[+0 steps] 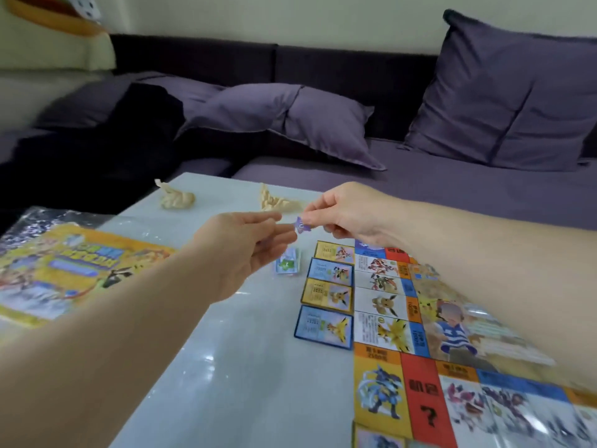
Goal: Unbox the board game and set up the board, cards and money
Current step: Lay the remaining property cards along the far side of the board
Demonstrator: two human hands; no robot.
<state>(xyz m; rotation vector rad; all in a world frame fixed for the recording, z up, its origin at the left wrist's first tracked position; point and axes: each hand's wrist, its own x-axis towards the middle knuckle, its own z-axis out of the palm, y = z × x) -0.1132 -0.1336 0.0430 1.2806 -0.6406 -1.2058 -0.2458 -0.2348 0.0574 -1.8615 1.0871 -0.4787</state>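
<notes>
Currently both hands meet mid-frame above the table [226,350]. The left hand [245,253] & right hand [345,211] each pinch one end of the small purple piece [302,225], its long axis running approx. left-right between the fingertips. It's too blurred to tell if it's a card, token or wrapper. Just below it sits a small stack [287,261], beside the card row [326,295] lining the left edge of the board [420,334]. The stack is nearer the left hand, so prob. that hand sets the piece down. The box [64,270] lies at frame left, well apart.
</notes>
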